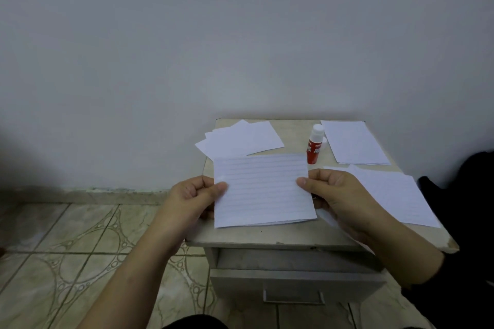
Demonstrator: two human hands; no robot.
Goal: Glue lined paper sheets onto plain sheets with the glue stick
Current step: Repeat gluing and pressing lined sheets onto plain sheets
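Fingers of your left hand and right hand pinch the lined sheet by opposite edges. Glue stick stands upright behind it.

The white lined paper sheet looks thin and matt, with faint grey rules. The loose white plain paper sheets are equally matt and smooth. The red-and-white glue stick has a glossy plastic body and a smooth white plastic cap. The small beige bedside table has a dull, worn laminate top, chipped along its front edge. The patterned beige floor tiles carry a slight ceramic sheen.
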